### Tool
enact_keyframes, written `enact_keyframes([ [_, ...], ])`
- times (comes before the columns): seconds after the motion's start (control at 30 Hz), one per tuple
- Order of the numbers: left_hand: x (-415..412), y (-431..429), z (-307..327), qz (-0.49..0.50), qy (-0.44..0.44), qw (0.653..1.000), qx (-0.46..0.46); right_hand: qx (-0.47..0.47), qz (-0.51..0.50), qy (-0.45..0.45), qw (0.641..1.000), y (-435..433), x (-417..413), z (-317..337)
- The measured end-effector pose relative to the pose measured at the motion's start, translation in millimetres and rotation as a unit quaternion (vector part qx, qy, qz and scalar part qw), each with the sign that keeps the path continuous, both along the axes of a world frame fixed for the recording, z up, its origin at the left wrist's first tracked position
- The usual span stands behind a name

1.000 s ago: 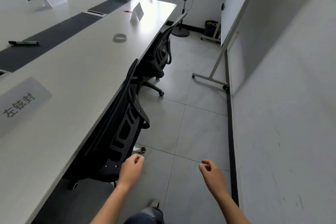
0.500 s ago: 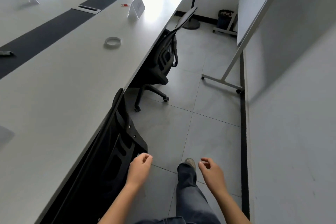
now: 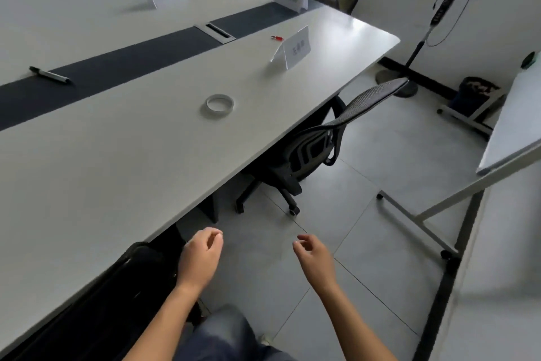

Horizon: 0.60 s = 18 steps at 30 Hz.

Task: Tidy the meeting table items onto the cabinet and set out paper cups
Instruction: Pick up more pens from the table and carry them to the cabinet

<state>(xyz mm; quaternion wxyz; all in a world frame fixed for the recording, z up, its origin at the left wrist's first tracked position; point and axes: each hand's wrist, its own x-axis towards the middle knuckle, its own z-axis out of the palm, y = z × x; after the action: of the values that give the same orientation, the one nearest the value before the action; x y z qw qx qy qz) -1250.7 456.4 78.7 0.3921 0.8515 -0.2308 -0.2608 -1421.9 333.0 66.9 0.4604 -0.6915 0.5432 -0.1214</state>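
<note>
Your left grip (image 3: 200, 258) and right grip (image 3: 314, 258): loosely curled, empty, low beside the table (image 3: 117, 161) | tape roll (image 3: 219, 104): flat on the table, well apart from marker (image 3: 49, 75) and name card (image 3: 294, 48) | probably light, stiff, thin ring; pinch across its rim.

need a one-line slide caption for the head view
Left hand and right hand hang empty beside the meeting table, which bears a tape roll, a marker and name cards.
</note>
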Motion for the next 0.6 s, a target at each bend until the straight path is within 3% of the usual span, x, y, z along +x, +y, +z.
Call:
enact_keyframes([
  [0.2, 65.1, -84.2, 1.3, 0.152, -0.077, 0.985, -0.012, -0.013, 0.093, -0.065, 0.993, -85.6, 100.7, 22.1],
  [0.43, 143.2, -166.6, -0.9, 0.208, -0.142, 0.967, 0.029, -0.054, 0.136, -0.085, 0.986, -178.1, 200.1, 54.7],
  [0.6, 183.0, -190.1, -12.6, 0.236, -0.126, 0.959, 0.099, -0.082, 0.169, -0.071, 0.98, -229.8, 249.3, 54.1],
])
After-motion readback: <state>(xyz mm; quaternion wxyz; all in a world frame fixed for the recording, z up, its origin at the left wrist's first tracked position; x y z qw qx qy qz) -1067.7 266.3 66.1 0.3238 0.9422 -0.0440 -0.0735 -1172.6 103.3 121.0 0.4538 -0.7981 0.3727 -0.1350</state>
